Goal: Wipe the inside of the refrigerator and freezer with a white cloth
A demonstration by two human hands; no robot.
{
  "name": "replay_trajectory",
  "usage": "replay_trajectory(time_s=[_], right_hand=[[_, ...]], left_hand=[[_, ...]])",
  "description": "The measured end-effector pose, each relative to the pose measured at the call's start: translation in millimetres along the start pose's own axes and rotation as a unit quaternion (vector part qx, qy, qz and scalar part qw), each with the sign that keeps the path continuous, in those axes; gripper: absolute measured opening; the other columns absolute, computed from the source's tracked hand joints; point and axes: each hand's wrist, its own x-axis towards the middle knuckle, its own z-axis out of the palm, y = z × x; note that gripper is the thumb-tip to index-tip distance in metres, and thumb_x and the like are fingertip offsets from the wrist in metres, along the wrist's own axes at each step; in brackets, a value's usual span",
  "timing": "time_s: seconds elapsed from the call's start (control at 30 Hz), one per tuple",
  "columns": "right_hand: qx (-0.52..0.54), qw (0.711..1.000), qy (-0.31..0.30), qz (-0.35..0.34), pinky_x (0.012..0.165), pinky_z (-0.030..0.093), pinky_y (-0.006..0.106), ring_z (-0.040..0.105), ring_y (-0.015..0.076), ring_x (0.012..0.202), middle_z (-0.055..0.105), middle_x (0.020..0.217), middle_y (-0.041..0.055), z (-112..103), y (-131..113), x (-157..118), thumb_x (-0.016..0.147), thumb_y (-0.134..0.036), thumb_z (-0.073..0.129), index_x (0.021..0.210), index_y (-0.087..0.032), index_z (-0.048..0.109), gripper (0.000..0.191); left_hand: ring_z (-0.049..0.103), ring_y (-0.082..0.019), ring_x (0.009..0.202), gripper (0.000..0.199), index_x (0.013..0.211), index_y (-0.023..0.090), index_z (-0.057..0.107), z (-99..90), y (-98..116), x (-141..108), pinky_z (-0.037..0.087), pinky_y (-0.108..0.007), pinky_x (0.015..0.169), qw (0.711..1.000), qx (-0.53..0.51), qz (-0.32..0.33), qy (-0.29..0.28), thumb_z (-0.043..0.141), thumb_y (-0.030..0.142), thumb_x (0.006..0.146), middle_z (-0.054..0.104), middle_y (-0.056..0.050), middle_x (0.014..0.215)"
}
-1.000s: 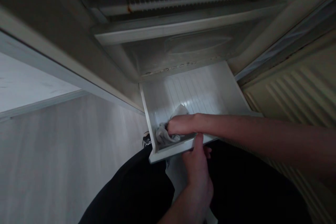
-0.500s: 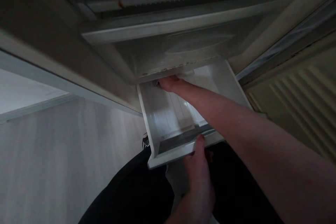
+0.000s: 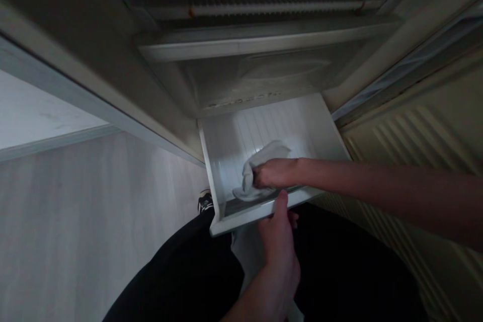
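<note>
A white drawer (image 3: 222, 141) is pulled out from a fridge-like cabinet. Inside it, near the front, my right hand (image 3: 273, 173) is closed on a white cloth (image 3: 271, 151) that lies against the drawer floor. My left hand (image 3: 279, 234) grips the drawer's front edge, thumb on top and fingers curled below. A second piece of pale cloth (image 3: 249, 251) hangs below the drawer beside my left hand; whether that hand also holds it is hidden.
Above the drawer sits a closed compartment front (image 3: 234, 48). A ribbed door panel (image 3: 433, 146) stands at the right. Pale floor (image 3: 113, 221) and a shoe (image 3: 205, 201) show at the left.
My right hand has come from the back of the drawer to its front, and the white cloth now shows around it. My left hand stays on the front edge.
</note>
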Motion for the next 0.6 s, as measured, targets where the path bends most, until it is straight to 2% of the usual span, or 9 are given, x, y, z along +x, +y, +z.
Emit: replay_trajectory(time_s=[0.07, 0.1, 0.13, 0.2, 0.27, 0.33, 0.47, 0.53, 0.6], right_hand=[[0.031, 0.999, -0.041, 0.019, 0.066, 0.047, 0.027, 0.067, 0.0172, 0.079, 0.076, 0.093, 0.0091, -6, -2, -7, 0.09, -0.014, 0.064, 0.093, -0.014, 0.079, 0.015], [0.045, 0.998, -0.027, 0.04, 0.068, 0.048, 0.028, 0.067, 0.0171, 0.079, 0.076, 0.093, 0.0092, -11, 1, -10, 0.089, -0.013, 0.064, 0.092, -0.015, 0.079, 0.016], [0.059, 0.996, 0.006, 0.063, 0.073, 0.05, 0.028, 0.068, 0.0178, 0.084, 0.077, 0.097, 0.0096, -18, 7, -11, 0.089, -0.012, 0.061, 0.094, -0.015, 0.079, 0.019], [0.065, 0.984, 0.123, 0.111, 0.091, 0.051, 0.031, 0.068, 0.0198, 0.105, 0.075, 0.117, 0.0109, -35, 25, -10, 0.093, -0.008, 0.052, 0.107, -0.017, 0.077, 0.03], [0.048, 0.954, 0.239, 0.173, 0.107, 0.046, 0.034, 0.06, 0.0212, 0.126, 0.067, 0.136, 0.0117, -52, 50, -2, 0.096, -0.006, 0.042, 0.123, -0.017, 0.072, 0.042], [0.045, 0.921, 0.298, 0.247, 0.112, 0.043, 0.037, 0.057, 0.0223, 0.132, 0.063, 0.142, 0.0122, -64, 77, 14, 0.098, -0.006, 0.036, 0.134, -0.018, 0.066, 0.048], [0.062, 0.882, 0.324, 0.336, 0.109, 0.046, 0.038, 0.063, 0.0234, 0.125, 0.068, 0.133, 0.0119, -65, 113, 50, 0.104, -0.015, 0.033, 0.14, -0.02, 0.062, 0.046], [0.029, 0.885, 0.325, 0.331, 0.111, 0.045, 0.041, 0.06, 0.0261, 0.129, 0.064, 0.14, 0.0134, -57, 114, 57, 0.105, -0.017, 0.036, 0.142, -0.019, 0.061, 0.045], [-0.01, 0.906, 0.301, 0.298, 0.112, 0.044, 0.043, 0.054, 0.0293, 0.136, 0.057, 0.149, 0.0153, -44, 104, 52, 0.104, -0.015, 0.038, 0.144, -0.015, 0.059, 0.045]], left_hand=[[0.055, -0.015, 0.055, 0.024, 0.072, 0.02, 0.071, 0.4, -1, 0, 0.041, -0.029, 0.055, 1.0, 0.012, -0.003, 0.008, 0.08, 0.041, 0.081, 0.065, -0.002, 0.061], [0.054, -0.015, 0.055, 0.024, 0.073, 0.02, 0.072, 0.5, -1, -1, 0.041, -0.029, 0.055, 1.0, 0.015, -0.004, 0.012, 0.079, 0.041, 0.081, 0.065, -0.002, 0.061], [0.054, -0.016, 0.055, 0.023, 0.074, 0.02, 0.072, 0.6, -1, -1, 0.041, -0.029, 0.055, 1.0, 0.016, -0.004, 0.014, 0.079, 0.041, 0.082, 0.064, -0.002, 0.061], [0.054, -0.016, 0.056, 0.022, 0.077, 0.021, 0.073, 0.4, -1, -1, 0.041, -0.029, 0.056, 1.0, 0.019, -0.004, 0.007, 0.078, 0.042, 0.083, 0.065, -0.002, 0.062], [0.054, -0.016, 0.056, 0.026, 0.073, 0.021, 0.072, -0.6, -2, -1, 0.042, -0.03, 0.057, 1.0, 0.03, -0.008, 0.002, 0.079, 0.045, 0.082, 0.064, -0.003, 0.06], [0.054, -0.017, 0.055, 0.032, 0.069, 0.02, 0.07, -1.9, -3, 0, 0.042, -0.03, 0.058, 0.999, 0.04, -0.014, 0.003, 0.08, 0.049, 0.08, 0.063, -0.003, 0.058], [0.057, -0.017, 0.057, 0.036, 0.074, 0.017, 0.072, -2.5, -3, 0, 0.043, -0.029, 0.056, 0.999, 0.046, -0.018, 0.012, 0.08, 0.052, 0.079, 0.064, -0.004, 0.061], [0.057, -0.017, 0.057, 0.035, 0.079, 0.015, 0.073, -1.2, -1, -1, 0.043, -0.028, 0.055, 0.999, 0.039, -0.014, 0.011, 0.08, 0.049, 0.079, 0.064, -0.004, 0.062], [0.056, -0.016, 0.057, 0.031, 0.084, 0.015, 0.073, 0.5, 1, -3, 0.042, -0.028, 0.055, 1.0, 0.026, -0.016, 0.007, 0.079, 0.045, 0.081, 0.064, -0.003, 0.063]])
